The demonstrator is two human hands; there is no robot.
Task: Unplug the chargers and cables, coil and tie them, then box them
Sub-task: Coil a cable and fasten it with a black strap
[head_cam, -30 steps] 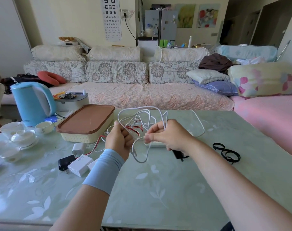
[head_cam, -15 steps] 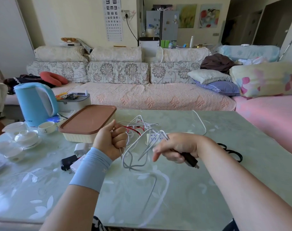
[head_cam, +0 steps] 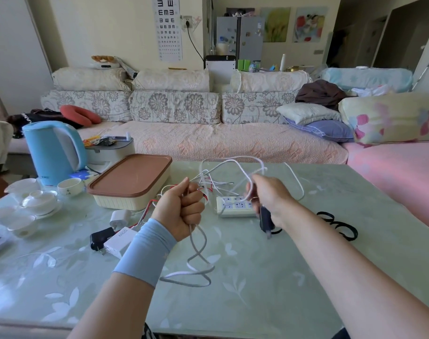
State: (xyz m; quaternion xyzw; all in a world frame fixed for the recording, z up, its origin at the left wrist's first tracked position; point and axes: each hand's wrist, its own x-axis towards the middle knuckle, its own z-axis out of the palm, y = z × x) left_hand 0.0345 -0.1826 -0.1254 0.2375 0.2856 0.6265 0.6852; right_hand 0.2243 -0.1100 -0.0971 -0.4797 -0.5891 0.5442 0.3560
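Over the middle of the green table [head_cam: 294,277] both hands work one white cable [head_cam: 198,243]; the left hand [head_cam: 181,211] is closed in a fist around it, fingers curled tight against the palm, so that the gathered turns stay bunched while slack hangs below the fist and lies in a loose twisted loop on the tabletop near the person; the right hand [head_cam: 269,199] is raised a little farther off, its fingers bent around a strand that arcs up and over toward the far side, and a dark plug [head_cam: 266,220] hangs beneath its palm, though whether the fingers pinch that plug or only the strand I cannot tell, the area being blurred; the hands seem held apart to draw out a length for the next turn, so I judge coiling to be under way, with tying and boxing left to do. Just beyond the hands a white power strip [head_cam: 233,206] lies flat, with red and white wires tangled at its far left; left of the fist sit a white charger [head_cam: 119,239], a black adapter [head_cam: 98,238] touching it, and a small white plug [head_cam: 120,216]; the box with the brown lid [head_cam: 132,177] stands closed at far left, and black bands [head_cam: 340,226] wait at right, likely for tying.
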